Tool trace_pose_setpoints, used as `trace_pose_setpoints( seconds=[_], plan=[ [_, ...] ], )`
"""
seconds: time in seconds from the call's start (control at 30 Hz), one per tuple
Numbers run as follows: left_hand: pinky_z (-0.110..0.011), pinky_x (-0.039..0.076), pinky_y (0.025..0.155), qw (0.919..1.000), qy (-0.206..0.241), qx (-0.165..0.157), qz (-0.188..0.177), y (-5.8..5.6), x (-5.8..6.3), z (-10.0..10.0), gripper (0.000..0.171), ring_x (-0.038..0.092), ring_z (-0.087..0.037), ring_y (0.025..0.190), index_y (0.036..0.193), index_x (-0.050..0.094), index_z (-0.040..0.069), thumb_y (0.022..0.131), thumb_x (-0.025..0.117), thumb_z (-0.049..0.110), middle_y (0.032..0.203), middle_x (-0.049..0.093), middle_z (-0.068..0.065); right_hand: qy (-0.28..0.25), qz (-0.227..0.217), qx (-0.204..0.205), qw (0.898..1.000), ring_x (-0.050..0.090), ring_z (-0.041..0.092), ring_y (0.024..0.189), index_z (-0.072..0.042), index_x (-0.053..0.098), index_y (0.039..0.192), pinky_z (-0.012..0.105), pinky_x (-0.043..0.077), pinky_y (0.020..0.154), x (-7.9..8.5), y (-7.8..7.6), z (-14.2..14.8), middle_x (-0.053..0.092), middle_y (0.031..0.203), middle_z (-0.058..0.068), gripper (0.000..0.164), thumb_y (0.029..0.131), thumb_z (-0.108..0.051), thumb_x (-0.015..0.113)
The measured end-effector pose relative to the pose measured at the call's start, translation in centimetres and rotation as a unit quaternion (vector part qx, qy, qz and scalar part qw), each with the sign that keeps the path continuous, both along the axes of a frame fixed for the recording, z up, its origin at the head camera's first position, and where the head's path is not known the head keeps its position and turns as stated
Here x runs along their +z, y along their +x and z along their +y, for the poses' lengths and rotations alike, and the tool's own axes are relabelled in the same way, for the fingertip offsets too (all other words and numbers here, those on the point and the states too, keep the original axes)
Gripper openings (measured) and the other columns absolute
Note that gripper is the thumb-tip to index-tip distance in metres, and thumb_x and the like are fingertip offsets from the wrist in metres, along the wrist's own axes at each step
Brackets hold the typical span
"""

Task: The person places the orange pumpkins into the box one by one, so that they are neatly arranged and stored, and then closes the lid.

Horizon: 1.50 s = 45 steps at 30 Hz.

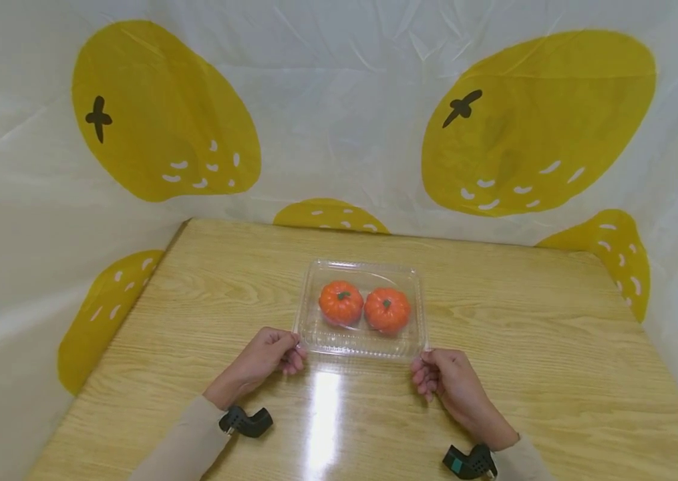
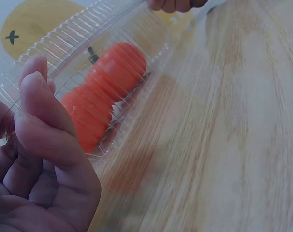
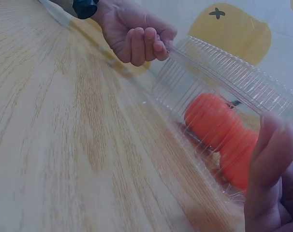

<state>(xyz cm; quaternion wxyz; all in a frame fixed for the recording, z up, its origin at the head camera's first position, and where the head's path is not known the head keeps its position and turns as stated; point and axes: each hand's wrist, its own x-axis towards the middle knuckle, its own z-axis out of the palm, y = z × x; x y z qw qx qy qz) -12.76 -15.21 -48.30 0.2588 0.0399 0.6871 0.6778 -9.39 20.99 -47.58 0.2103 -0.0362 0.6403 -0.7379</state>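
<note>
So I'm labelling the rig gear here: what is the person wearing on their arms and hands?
Both hands are bare. The left hand and right hand emerge from light beige long sleeves. Each wrist carries a small black angled camera mount; the right one shows a teal patch, the left one is plain.

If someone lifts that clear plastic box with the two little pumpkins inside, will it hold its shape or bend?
The clear box looks thin and ribbed, so it would probably flex if lifted by its corners. The left hand and right hand each pinch a near corner, which likely steadies it. The two pumpkins sit loose and round, so they may roll if it tilts.
</note>
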Motion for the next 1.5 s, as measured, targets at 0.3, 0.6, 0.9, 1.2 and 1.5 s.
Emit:
trace_pose_setpoints(
  seconds=[0.3, 0.6, 0.9, 1.2, 1.5],
  plan=[
    [-0.018, 0.057, 0.063, 0.9999, 0.002, -0.009, -0.007, 0.0, -0.1, 0.4, 0.034, 0.065, -0.006, 0.066, 0.101, 0.065, -0.021, 0.103, 0.047, 0.008, 0.073, 0.071, 0.003, 0.020, -0.012, -0.022, 0.999, 0.063, 0.006, 0.062, -0.007, 0.070, 0.083, 0.019, 0.053, 0.055, -0.6, 0.3, 0.3, 0.070, 0.072, -0.007, 0.039, 0.106, -0.010, 0.038],
    [-0.021, 0.059, 0.068, 0.9993, 0.006, -0.031, -0.018, -0.4, -0.6, 0.7, 0.037, 0.067, -0.009, 0.071, 0.102, 0.067, -0.015, 0.105, 0.047, 0.015, 0.078, 0.073, 0.000, -0.018, -0.003, 0.018, 1.000, 0.067, 0.005, 0.068, -0.011, 0.073, 0.090, 0.019, 0.056, 0.061, -0.7, 0.3, 1.3, 0.073, 0.080, -0.008, 0.041, 0.109, -0.012, 0.036],
    [-0.022, 0.060, 0.070, 0.9980, 0.030, -0.030, -0.047, 0.2, -1.0, 0.1, 0.041, 0.069, -0.011, 0.074, 0.103, 0.069, -0.009, 0.106, 0.050, 0.026, 0.082, 0.075, -0.002, -0.057, -0.064, 0.065, 0.994, 0.070, 0.006, 0.074, -0.011, 0.072, 0.097, 0.021, 0.060, 0.068, -0.3, -0.1, 1.4, 0.074, 0.086, -0.006, 0.037, 0.109, -0.017, 0.038],
    [-0.024, 0.061, 0.073, 0.9978, 0.007, -0.055, -0.037, 0.3, -0.7, -1.4, 0.060, 0.073, -0.013, 0.081, 0.117, 0.069, -0.007, 0.105, 0.054, 0.049, 0.092, 0.078, -0.003, -0.019, -0.068, 0.076, 0.995, 0.073, 0.010, 0.084, -0.003, 0.073, 0.109, 0.026, 0.064, 0.080, 0.0, -0.6, 1.9, 0.077, 0.093, -0.002, 0.033, 0.109, -0.023, 0.047],
    [-0.032, 0.063, 0.083, 0.9935, -0.096, -0.011, 0.060, -0.5, 1.8, -3.3, 0.052, 0.075, -0.023, 0.095, 0.120, 0.066, -0.006, 0.110, 0.047, 0.042, 0.112, 0.074, -0.019, 0.108, -0.020, 0.019, 0.994, 0.073, 0.013, 0.086, 0.005, 0.068, 0.114, 0.031, 0.065, 0.080, 1.8, -1.1, 4.9, 0.075, 0.096, 0.000, 0.043, 0.112, -0.030, 0.044]
  ],
)
